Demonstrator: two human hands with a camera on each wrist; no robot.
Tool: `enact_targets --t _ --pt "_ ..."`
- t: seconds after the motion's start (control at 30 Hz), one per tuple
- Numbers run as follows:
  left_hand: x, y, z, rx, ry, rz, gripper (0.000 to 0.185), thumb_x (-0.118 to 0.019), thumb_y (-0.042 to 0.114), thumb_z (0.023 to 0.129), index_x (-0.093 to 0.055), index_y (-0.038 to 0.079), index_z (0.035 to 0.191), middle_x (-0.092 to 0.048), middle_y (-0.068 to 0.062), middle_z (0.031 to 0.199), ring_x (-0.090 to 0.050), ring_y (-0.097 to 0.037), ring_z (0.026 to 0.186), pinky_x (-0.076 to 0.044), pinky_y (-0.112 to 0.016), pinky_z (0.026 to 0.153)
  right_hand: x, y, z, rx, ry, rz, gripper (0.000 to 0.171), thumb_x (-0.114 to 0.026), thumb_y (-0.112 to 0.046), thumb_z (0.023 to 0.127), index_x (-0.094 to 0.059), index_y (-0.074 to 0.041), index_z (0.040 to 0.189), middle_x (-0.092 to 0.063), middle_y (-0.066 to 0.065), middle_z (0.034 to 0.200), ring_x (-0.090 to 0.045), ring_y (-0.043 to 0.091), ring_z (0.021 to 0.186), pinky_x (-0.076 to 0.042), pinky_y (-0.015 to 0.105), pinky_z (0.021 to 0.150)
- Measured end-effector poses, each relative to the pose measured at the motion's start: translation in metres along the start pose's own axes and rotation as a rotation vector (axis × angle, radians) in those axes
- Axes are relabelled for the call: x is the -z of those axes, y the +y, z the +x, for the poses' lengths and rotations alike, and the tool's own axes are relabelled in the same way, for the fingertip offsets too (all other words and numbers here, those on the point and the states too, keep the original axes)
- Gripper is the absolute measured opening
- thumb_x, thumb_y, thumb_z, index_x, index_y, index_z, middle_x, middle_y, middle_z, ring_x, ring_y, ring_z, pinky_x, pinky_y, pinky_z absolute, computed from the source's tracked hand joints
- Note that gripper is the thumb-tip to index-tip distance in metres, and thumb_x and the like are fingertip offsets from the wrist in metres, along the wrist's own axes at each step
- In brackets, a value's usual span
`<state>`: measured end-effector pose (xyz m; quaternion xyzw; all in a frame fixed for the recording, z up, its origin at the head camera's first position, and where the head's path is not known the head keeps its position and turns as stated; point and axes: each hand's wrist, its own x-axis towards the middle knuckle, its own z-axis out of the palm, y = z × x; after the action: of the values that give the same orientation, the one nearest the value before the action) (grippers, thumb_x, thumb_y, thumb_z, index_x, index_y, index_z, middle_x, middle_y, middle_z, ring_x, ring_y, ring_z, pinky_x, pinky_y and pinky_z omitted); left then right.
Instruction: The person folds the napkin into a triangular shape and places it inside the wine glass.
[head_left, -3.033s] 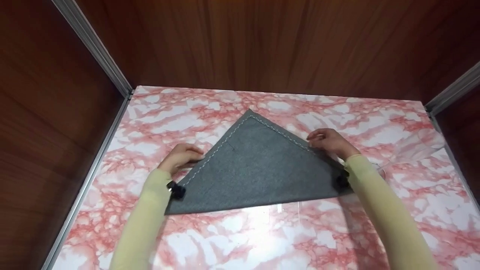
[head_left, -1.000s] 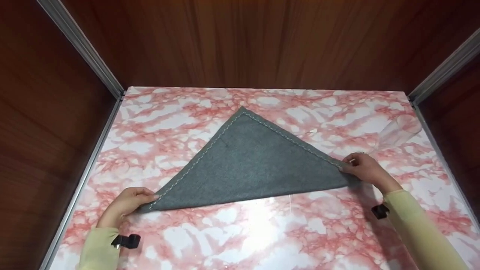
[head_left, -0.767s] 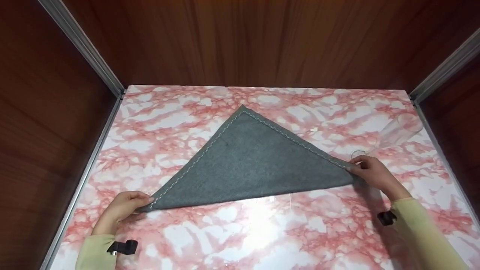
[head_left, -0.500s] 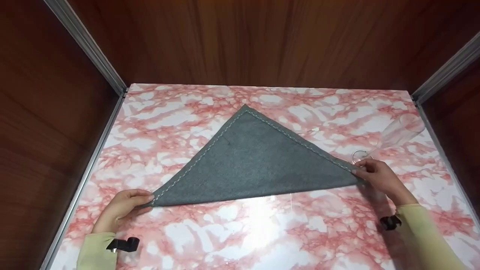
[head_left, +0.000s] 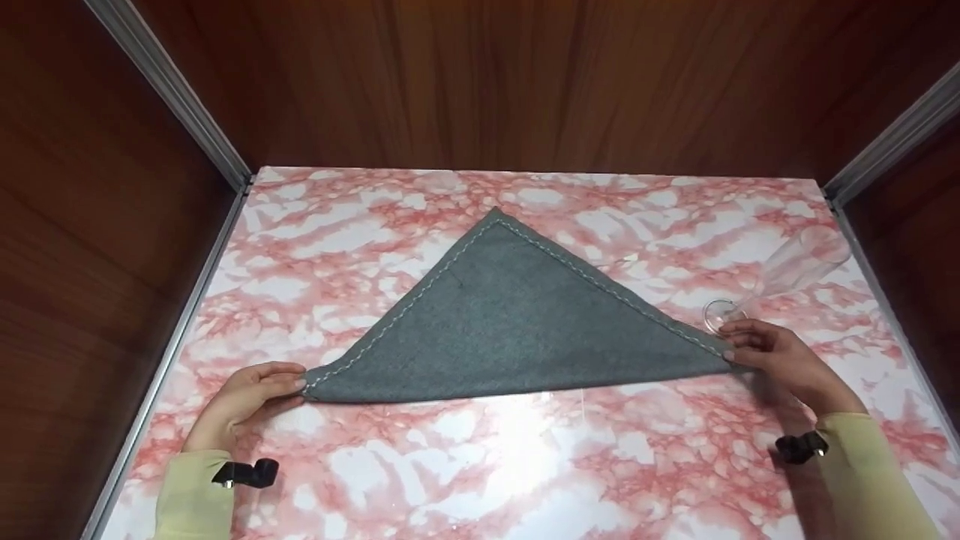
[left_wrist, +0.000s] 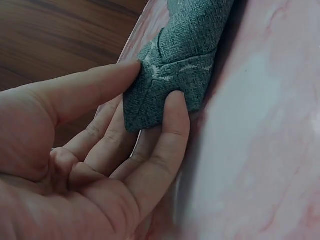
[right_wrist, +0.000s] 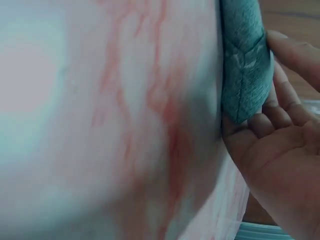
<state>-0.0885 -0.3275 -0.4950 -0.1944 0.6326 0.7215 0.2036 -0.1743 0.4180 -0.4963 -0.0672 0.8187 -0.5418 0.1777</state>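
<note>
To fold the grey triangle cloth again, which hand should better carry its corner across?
Probably the left hand: it pinches the grey stitched triangular cloth corner with open table around, while the right hand sits beside a lying clear glass.

Head view evenly lit from above; glare is seen on the glossy table (head_left: 517, 450) near the front. Right wrist view is heavily blurred, colours washed teal.
</note>
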Motion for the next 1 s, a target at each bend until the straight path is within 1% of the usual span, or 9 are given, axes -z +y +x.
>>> enact_targets --t 0.1,0.2,0.33,0.47,0.67,0.7,0.8,0.9,1.0 --pt "0.0 0.002 0.003 -0.018 0.011 0.001 0.045 -0.071 0.001 0.085 -0.052 -0.011 0.124 -0.065 -0.008 0.097 -0.065 -0.016 0.086 -0.053 -0.031 0.085 0.002 0.002 -0.002 0.02 -0.005 0.008 0.045 -0.062 -0.01 0.093 -0.045 0.009 0.13 -0.061 0.005 0.111 -0.06 0.008 0.094 -0.051 0.022 0.076" --pt "0.0 0.004 0.005 -0.029 0.027 0.006 0.045 -0.07 0.001 0.085 -0.051 -0.012 0.123 -0.065 -0.008 0.096 -0.065 -0.016 0.087 -0.053 -0.031 0.085 0.003 0.004 -0.003 0.023 0.005 -0.007 0.046 -0.063 -0.01 0.093 -0.046 0.009 0.131 -0.063 0.003 0.112 -0.06 0.007 0.094 -0.051 0.021 0.075" --pt "-0.003 0.008 0.008 -0.015 0.064 0.017 0.048 -0.072 0.003 0.085 -0.049 -0.011 0.125 -0.065 -0.007 0.096 -0.066 -0.016 0.086 -0.053 -0.031 0.084 0.003 0.005 -0.007 0.023 0.015 -0.003 0.046 -0.063 -0.009 0.093 -0.046 0.01 0.131 -0.064 0.004 0.112 -0.06 0.008 0.095 -0.051 0.021 0.074" --pt "-0.004 0.015 0.014 -0.01 0.093 0.026 0.049 -0.073 0.004 0.084 -0.049 -0.009 0.124 -0.066 -0.005 0.093 -0.066 -0.015 0.083 -0.053 -0.03 0.082 0.004 0.007 -0.012 0.029 0.02 0.026 0.046 -0.062 -0.007 0.093 -0.045 0.011 0.131 -0.065 0.007 0.11 -0.061 0.01 0.094 -0.051 0.021 0.074" --pt "-0.007 0.026 0.025 -0.062 0.132 0.031 0.043 -0.075 0.004 0.082 -0.054 -0.007 0.118 -0.066 -0.004 0.089 -0.067 -0.013 0.082 -0.054 -0.027 0.08 0.004 0.008 -0.019 0.004 0.091 0.035 0.044 -0.065 -0.005 0.091 -0.047 0.01 0.128 -0.067 0.004 0.103 -0.063 0.009 0.088 -0.052 0.021 0.07" --pt "-0.007 0.026 0.027 -0.061 0.138 0.04 0.042 -0.075 0.004 0.082 -0.055 -0.006 0.118 -0.066 -0.003 0.089 -0.067 -0.012 0.081 -0.054 -0.027 0.08 0.004 0.008 -0.019 -0.004 0.098 0.035 0.043 -0.065 -0.005 0.091 -0.047 0.01 0.127 -0.067 0.004 0.101 -0.063 0.009 0.087 -0.052 0.022 0.07" --pt "-0.006 0.025 0.029 -0.048 0.163 0.053 0.039 -0.076 0.003 0.081 -0.059 -0.004 0.115 -0.066 -0.003 0.088 -0.067 -0.012 0.08 -0.054 -0.027 0.078 0.002 0.007 -0.019 -0.017 0.107 0.009 0.042 -0.067 -0.005 0.089 -0.049 0.009 0.125 -0.067 0.005 0.097 -0.063 0.009 0.084 -0.052 0.022 0.068" --pt "-0.005 0.021 0.029 -0.044 0.155 0.058 0.038 -0.074 0.001 0.082 -0.057 -0.005 0.115 -0.067 -0.003 0.088 -0.067 -0.013 0.08 -0.054 -0.028 0.08 0.002 0.007 -0.018 -0.02 0.109 -0.035 0.042 -0.068 -0.007 0.089 -0.05 0.008 0.124 -0.068 0.007 0.095 -0.063 0.009 0.083 -0.052 0.022 0.067" --pt "-0.005 0.015 0.028 -0.067 0.151 0.022 0.041 -0.074 -0.001 0.081 -0.054 -0.008 0.117 -0.067 -0.004 0.087 -0.067 -0.014 0.08 -0.054 -0.029 0.081 0.004 0.009 -0.02 -0.037 0.118 -0.062 0.042 -0.068 -0.008 0.089 -0.051 0.007 0.125 -0.068 0.008 0.096 -0.063 0.009 0.083 -0.052 0.022 0.067"
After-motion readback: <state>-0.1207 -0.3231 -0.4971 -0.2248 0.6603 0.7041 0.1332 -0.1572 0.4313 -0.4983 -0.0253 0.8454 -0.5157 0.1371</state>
